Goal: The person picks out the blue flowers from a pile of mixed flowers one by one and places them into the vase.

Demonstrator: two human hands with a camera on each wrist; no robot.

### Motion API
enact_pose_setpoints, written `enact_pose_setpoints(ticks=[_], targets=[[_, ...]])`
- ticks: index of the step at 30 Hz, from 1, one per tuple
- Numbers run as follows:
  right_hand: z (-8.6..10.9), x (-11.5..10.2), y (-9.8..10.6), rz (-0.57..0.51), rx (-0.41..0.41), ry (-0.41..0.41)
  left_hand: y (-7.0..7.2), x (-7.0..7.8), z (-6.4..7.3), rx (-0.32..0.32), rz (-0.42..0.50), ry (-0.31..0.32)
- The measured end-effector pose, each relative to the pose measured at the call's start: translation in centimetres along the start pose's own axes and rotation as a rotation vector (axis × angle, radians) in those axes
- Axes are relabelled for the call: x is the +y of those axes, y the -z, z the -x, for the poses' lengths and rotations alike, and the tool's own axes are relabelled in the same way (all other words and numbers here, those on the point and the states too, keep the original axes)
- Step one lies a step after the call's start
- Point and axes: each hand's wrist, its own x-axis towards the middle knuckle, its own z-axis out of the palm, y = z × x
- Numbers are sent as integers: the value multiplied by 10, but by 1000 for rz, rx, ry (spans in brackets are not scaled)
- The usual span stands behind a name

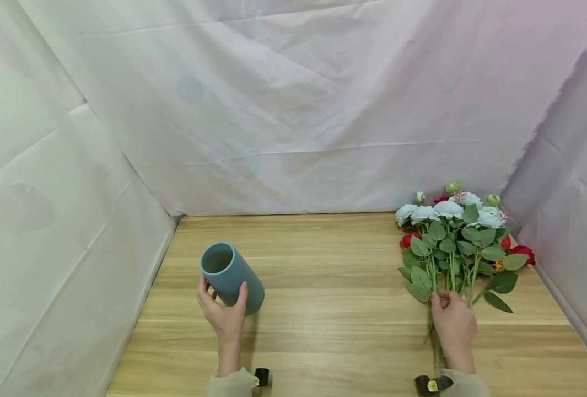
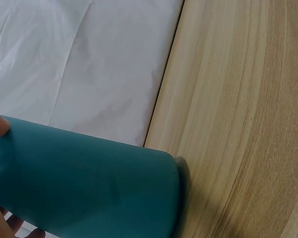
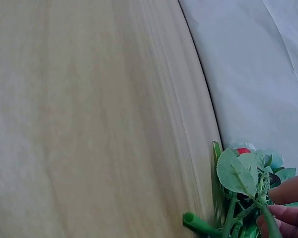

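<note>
My left hand [image 1: 226, 318] grips a blue-green cylindrical vase [image 1: 240, 284], with thumb and fingers on opposite sides of its body. The vase's open mouth faces up and leftward in the head view; whether its base sits flat, I cannot tell. In the left wrist view, the smooth vase wall [image 2: 89, 173] fills the lower left. On the right side lies a bunch of artificial flowers [image 1: 448, 209], with white and red blooms. My right hand [image 1: 456, 326] pinches a green stem below the leaves. Its fingers [image 3: 290, 191] show beside a leafy stem [image 3: 237, 173] in the right wrist view.
The wooden table [image 1: 333, 292] stretches between the vase and the flowers. White cloth [image 1: 293, 110] hangs behind the table and along both sides. Cut stem ends extend toward the front edge beneath my right hand.
</note>
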Motion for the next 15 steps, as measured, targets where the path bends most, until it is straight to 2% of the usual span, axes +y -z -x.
enact_pose_setpoints(ticks=[9,15], targets=[[-19,-3,-2,-28,-69,-6,1,3,1,-6,-7,-22],[-23,-3,-2,-22,-98,-20,0,2,1,-10,-18,-35]])
